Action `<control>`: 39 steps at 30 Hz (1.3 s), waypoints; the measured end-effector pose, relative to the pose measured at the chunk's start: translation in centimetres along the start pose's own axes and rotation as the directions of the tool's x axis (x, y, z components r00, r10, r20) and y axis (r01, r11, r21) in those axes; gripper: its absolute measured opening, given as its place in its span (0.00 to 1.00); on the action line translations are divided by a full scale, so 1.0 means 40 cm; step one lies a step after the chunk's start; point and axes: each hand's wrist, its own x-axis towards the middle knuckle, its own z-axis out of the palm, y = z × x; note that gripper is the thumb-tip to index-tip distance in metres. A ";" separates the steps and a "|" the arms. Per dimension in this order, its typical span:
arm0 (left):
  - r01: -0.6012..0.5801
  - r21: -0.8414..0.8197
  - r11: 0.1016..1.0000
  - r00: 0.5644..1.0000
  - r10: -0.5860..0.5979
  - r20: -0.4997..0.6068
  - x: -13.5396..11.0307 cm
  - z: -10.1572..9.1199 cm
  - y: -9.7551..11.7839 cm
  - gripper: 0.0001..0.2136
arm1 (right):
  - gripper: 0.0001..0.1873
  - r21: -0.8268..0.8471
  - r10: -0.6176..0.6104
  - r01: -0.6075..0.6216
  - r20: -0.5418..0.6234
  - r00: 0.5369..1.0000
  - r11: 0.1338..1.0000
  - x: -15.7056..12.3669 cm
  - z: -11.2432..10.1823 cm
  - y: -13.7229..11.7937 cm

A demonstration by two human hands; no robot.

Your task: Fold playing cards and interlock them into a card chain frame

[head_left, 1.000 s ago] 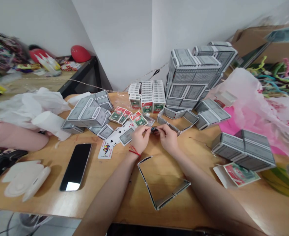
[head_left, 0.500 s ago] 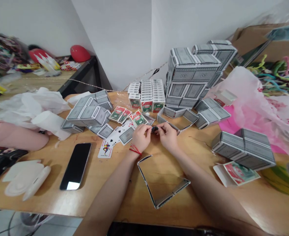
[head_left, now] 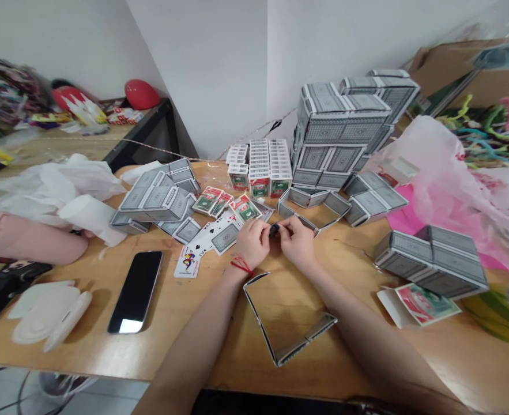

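My left hand (head_left: 253,242) and my right hand (head_left: 296,241) meet over the middle of the table, each closed in a pinch on a small black piece (head_left: 274,229). Fingers cover most of the piece, so its kind does not show. Below the hands, between my forearms, lies a folded strip of joined playing cards (head_left: 260,320), standing on edge and open on one side. Just behind my right hand sits a ring of folded cards (head_left: 308,199). Loose playing cards (head_left: 188,260) and a red and green card box (head_left: 244,207) lie beside my left hand.
A tall stack of card blocks (head_left: 334,132) stands at the back right, beside rows of card boxes (head_left: 259,167). More card blocks (head_left: 153,196) lie left. A phone (head_left: 135,293), a pink cylinder (head_left: 29,237) and a pink plastic bag (head_left: 436,167) are around the table.
Both hands stay pinched on the small black piece, which has turned slightly between the fingers. The whole view has shifted a little; the things on the table look unmoved.
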 end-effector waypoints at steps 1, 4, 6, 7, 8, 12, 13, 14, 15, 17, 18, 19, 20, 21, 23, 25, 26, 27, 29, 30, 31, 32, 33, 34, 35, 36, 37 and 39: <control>-0.007 0.004 1.000 1.000 0.007 0.000 -0.001 0.000 0.001 0.06 | 0.05 -0.012 0.002 -0.002 -0.002 1.000 1.000 -0.001 -0.001 0.000; -0.027 0.018 0.999 1.000 0.027 0.000 -0.002 0.000 0.002 0.06 | 0.05 0.005 0.014 -0.013 -0.015 1.000 1.000 0.000 -0.001 0.003; -0.043 0.020 0.999 0.999 0.043 0.005 -0.003 0.000 0.000 0.07 | 0.05 0.040 0.018 -0.017 -0.035 0.999 0.999 0.003 -0.001 0.004; -0.050 0.020 0.999 0.999 0.050 0.004 -0.003 0.001 -0.001 0.07 | 0.05 0.056 0.020 -0.018 -0.047 0.999 0.998 0.004 -0.001 0.005; -0.056 0.020 0.998 0.998 0.056 0.001 -0.004 0.001 -0.002 0.07 | 0.05 0.069 0.022 -0.019 -0.056 0.998 0.997 0.005 0.000 0.006; -0.065 0.037 0.997 0.998 0.066 -0.005 -0.005 0.004 -0.004 0.06 | 0.06 0.105 0.043 -0.036 -0.063 0.997 0.994 0.004 0.003 0.012; -0.067 0.042 0.997 0.998 0.067 -0.003 -0.006 0.004 -0.004 0.06 | 0.06 0.114 0.048 -0.040 -0.060 0.997 0.993 0.003 0.004 0.013; -0.069 0.044 0.997 0.998 0.069 -0.001 -0.006 0.004 -0.004 0.06 | 0.06 0.124 0.053 -0.045 -0.058 0.997 0.991 0.002 0.005 0.015; -0.070 0.045 0.997 0.998 0.070 0.000 -0.006 0.004 -0.003 0.06 | 0.06 0.134 0.057 -0.050 -0.054 0.997 0.990 0.001 0.005 0.016; -0.071 0.040 0.997 0.997 0.071 -0.002 -0.005 0.003 -0.002 0.06 | 0.06 0.160 0.071 -0.063 -0.046 0.996 0.985 0.001 0.006 0.018; -0.068 0.034 0.997 0.998 0.069 -0.006 -0.005 0.003 -0.001 0.06 | 0.06 0.176 0.080 -0.071 -0.041 0.996 0.982 0.001 0.007 0.019; -0.064 0.027 0.998 0.998 0.064 -0.010 -0.004 0.002 -0.001 0.07 | 0.06 0.196 0.089 -0.081 -0.034 0.995 0.977 0.002 0.008 0.020; -0.058 0.017 0.998 0.998 0.059 -0.012 -0.004 0.002 0.000 0.07 | 0.06 0.219 0.100 -0.092 -0.027 0.995 0.971 0.002 0.008 0.021; -0.050 0.007 0.999 0.999 0.050 -0.014 -0.003 0.002 0.000 0.07 | 0.06 0.245 0.111 -0.103 -0.020 0.994 0.964 0.003 0.009 0.022; -0.030 -0.010 1.000 0.999 0.029 -0.012 -0.003 0.001 0.001 0.07 | 0.06 0.297 0.131 -0.123 -0.006 0.991 0.947 0.005 0.011 0.024; -0.013 -0.017 1.000 1.000 0.013 -0.009 -0.003 0.002 0.001 0.07 | 0.06 0.332 0.146 -0.138 0.001 0.989 0.933 0.006 0.013 0.026; -0.007 -0.018 1.000 1.000 0.007 -0.008 -0.003 0.002 0.001 0.07 | 0.06 0.341 0.150 -0.142 0.004 0.989 0.929 0.006 0.013 0.026; -0.003 -0.017 1.000 1.000 0.003 -0.007 -0.004 0.003 0.000 0.07 | 0.06 0.349 0.152 -0.145 0.008 0.988 0.926 0.006 0.013 0.026; 0.005 -0.020 1.000 1.000 -0.005 -0.005 -0.005 0.003 -0.002 0.06 | 0.06 0.367 0.152 -0.148 0.018 0.988 0.919 0.007 0.012 0.028; 0.010 -0.027 1.000 1.000 -0.010 -0.006 -0.006 0.003 -0.003 0.06 | 0.07 0.380 0.147 -0.147 0.028 0.989 0.913 0.007 0.012 0.028; 0.016 -0.037 0.999 1.000 -0.016 -0.008 -0.006 0.002 -0.004 0.06 | 0.07 0.397 0.140 -0.144 0.040 0.989 0.907 0.008 0.011 0.030; 0.023 -0.053 0.998 1.000 -0.024 -0.013 -0.007 0.001 -0.005 0.06 | 0.07 0.415 0.129 -0.139 0.053 0.990 0.899 0.009 0.011 0.031; 0.031 -0.073 0.997 0.999 -0.033 -0.019 -0.007 -0.001 -0.006 0.05 | 0.08 0.433 0.114 -0.132 0.067 0.991 0.892 0.009 0.011 0.032; 0.038 -0.097 0.995 0.999 -0.040 -0.023 -0.007 -0.002 -0.007 0.05 | 0.08 0.445 0.099 -0.126 0.084 0.992 0.887 0.010 0.011 0.033; 0.043 -0.122 0.992 0.999 -0.046 -0.023 -0.006 -0.004 -0.008 0.05 | 0.08 0.452 0.084 -0.120 0.099 0.992 0.884 0.011 0.011 0.033; 0.048 -0.145 0.988 0.998 -0.052 -0.019 -0.006 -0.005 -0.009 0.05 | 0.08 0.455 0.074 -0.117 0.113 0.991 0.883 0.012 0.012 0.034; 0.053 -0.165 0.985 0.998 -0.056 -0.013 -0.005 -0.006 -0.009 0.05 | 0.08 0.454 0.068 -0.118 0.125 0.990 0.883 0.012 0.012 0.033; 0.062 -0.197 0.978 0.998 -0.064 -0.003 -0.003 -0.007 -0.010 0.05 | 0.08 0.458 0.066 -0.123 0.139 0.988 0.881 0.013 0.012 0.032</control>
